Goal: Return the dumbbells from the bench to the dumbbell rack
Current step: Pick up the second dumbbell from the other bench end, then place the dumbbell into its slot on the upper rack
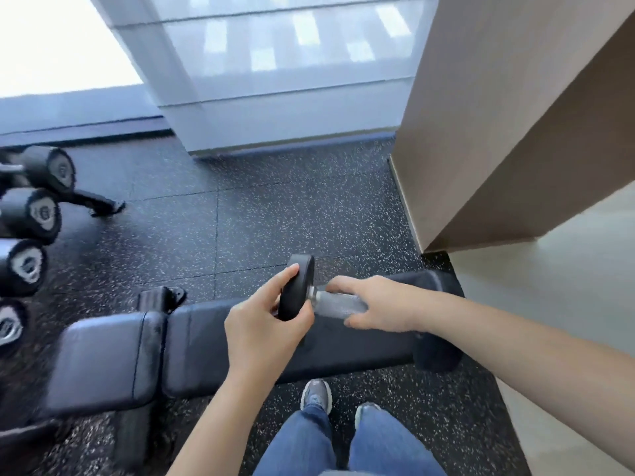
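A dumbbell (338, 305) with black round heads and a knurled metal handle lies over the black padded bench (110, 359). My left hand (261, 324) grips its left head, thumb and fingers around the rim. My right hand (376, 304) is wrapped over the handle. The dumbbell's right head (434, 353) shows dark below my right wrist at the bench's right end. The dumbbell rack (31, 214) stands at the left edge with several black dumbbells on it, their ends facing me.
Speckled black rubber flooring (275, 207) runs between the bench and a white wall. A beige wall corner (481, 149) juts in at the right. The rack's foot (103, 204) sticks out on the floor. My legs and shoes (316, 396) stand just behind the bench.
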### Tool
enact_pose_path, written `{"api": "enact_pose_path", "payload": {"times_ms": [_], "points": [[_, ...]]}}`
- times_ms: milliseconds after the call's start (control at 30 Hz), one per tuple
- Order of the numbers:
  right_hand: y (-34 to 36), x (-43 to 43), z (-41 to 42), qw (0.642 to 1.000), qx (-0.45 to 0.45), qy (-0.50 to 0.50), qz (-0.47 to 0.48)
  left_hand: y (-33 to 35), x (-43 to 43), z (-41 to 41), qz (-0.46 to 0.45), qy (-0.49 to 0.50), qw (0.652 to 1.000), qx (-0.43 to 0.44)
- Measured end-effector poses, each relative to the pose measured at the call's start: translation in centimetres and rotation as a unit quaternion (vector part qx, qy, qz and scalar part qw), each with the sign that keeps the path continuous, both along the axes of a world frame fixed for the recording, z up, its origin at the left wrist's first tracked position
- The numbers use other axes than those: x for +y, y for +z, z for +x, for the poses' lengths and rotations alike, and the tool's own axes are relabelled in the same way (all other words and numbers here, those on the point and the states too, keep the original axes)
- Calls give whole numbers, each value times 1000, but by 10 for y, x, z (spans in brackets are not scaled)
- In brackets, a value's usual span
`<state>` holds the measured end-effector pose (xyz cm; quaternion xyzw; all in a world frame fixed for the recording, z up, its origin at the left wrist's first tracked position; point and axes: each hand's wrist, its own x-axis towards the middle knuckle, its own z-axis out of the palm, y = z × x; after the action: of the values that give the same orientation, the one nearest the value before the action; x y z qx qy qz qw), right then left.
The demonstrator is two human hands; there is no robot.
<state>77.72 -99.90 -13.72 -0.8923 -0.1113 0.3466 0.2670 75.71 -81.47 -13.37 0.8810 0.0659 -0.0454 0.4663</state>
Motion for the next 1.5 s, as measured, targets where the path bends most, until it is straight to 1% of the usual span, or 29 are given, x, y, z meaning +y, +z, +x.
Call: {"api": "enact_pose_path", "payload": {"times_ms": [167,367,633,767,867,1000,1133,1233,1333,1400,1500], "points": [[37,13,-25,996,-6,83,-6,34,6,-57,-8,78,996,-31],[76,39,-51,983,-1,185,-18,66,19,-116,-10,158,986,-58],[92,113,-88,950,-3,306,-58,73,70,-189,-54,277,958,-57],[95,174,-112,936,-3,345,-72,70,119,-224,-51,314,946,-65],[98,236,-136,925,-5,371,-80,69,172,-253,-50,340,936,-76],[118,317,-167,909,-9,407,-89,84,247,-289,-10,352,932,-87],[136,398,-192,897,-35,436,-64,112,324,-321,33,361,924,-120],[147,445,-204,890,-42,450,-60,129,366,-336,54,374,916,-138],[161,486,-206,872,-50,483,-65,136,401,-344,54,388,906,-160],[169,512,-203,860,-63,501,-74,138,422,-344,53,397,901,-168],[177,546,-192,853,-71,513,-65,141,453,-336,59,415,890,-180]]}}
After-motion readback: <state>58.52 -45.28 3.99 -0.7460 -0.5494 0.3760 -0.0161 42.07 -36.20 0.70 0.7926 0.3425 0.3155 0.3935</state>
